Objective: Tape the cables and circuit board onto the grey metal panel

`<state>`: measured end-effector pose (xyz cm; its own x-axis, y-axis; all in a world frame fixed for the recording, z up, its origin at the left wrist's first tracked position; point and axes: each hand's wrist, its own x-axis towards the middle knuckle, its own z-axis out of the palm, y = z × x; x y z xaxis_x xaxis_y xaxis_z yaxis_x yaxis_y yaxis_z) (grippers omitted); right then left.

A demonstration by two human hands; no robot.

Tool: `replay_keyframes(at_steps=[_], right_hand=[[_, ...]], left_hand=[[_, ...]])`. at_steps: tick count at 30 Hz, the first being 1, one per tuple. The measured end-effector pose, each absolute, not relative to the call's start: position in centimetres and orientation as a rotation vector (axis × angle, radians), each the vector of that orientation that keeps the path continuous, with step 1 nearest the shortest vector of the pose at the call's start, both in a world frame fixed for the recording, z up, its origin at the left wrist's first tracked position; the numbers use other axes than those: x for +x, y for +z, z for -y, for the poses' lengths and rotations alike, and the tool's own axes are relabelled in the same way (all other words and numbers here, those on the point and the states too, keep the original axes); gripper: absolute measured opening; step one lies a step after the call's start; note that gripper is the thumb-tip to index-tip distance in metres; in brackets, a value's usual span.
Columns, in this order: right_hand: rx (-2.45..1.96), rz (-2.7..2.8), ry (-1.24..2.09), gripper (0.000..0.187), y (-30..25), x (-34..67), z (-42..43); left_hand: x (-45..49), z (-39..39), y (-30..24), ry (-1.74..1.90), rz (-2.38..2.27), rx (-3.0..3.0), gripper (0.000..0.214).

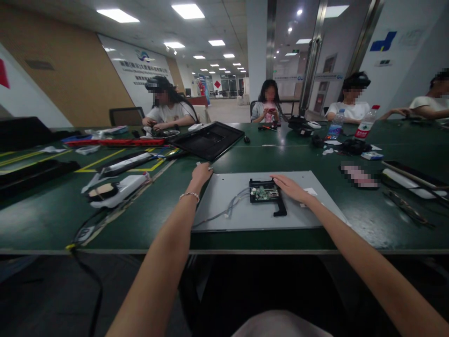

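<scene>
A flat grey panel (224, 201) lies on the green table in front of me. On it rests a black bracket (279, 206) with a green circuit board (264, 193) in its frame. Grey cables (233, 202) run from the board toward the panel's left side. My left hand (202, 174) is at the panel's far left corner, its fingers curled in; small pale bits show by the fingertips, too small to name. Stretched out flat, my right hand (290, 188) lies on the panel, fingertips touching the bracket's upper right corner. A white label (310, 191) sits beside that wrist.
Beyond the panel lies a black monitor-like housing (213, 140). Left are a white device (121, 189) and a red strip (119, 142). Right are a phone (358, 175), bottles (366, 122) and dark flat parts (414, 173). Several people sit across the table (280, 159).
</scene>
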<state>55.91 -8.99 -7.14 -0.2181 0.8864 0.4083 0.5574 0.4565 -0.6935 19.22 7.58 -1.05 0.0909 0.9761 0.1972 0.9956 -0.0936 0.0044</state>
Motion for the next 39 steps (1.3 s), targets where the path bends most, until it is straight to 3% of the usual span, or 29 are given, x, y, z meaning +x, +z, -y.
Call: replay_keyframes(at_steps=[11, 20, 29, 35, 39], right_hand=[[-1.219, 1.968, 0.487, 0.049, -6.8, 55.7, 8.9], [-1.189, 1.869, 0.266, 0.040, -5.9, 54.8, 9.3], [-1.083, 1.878, 0.127, 0.036, -4.1, 52.2, 9.9], [-1.135, 1.885, 0.150, 0.019, -3.9, 51.4, 9.8], [-1.167, 1.860, 0.113, 0.018, -3.7, 51.7, 9.6]], left_hand=[[19.7, -7.2, -0.3, -0.404, 1.922, -2.194, 0.040], [28.1, 0.1, 2.9, -0.814, 1.464, -2.555, 0.033], [32.2, 5.4, 0.8, -0.648, 1.208, -2.727, 0.031], [32.5, 6.1, 0.3, -0.642, 1.082, -2.776, 0.030], [32.6, 5.9, -0.1, -0.623, 1.057, -2.776, 0.031]])
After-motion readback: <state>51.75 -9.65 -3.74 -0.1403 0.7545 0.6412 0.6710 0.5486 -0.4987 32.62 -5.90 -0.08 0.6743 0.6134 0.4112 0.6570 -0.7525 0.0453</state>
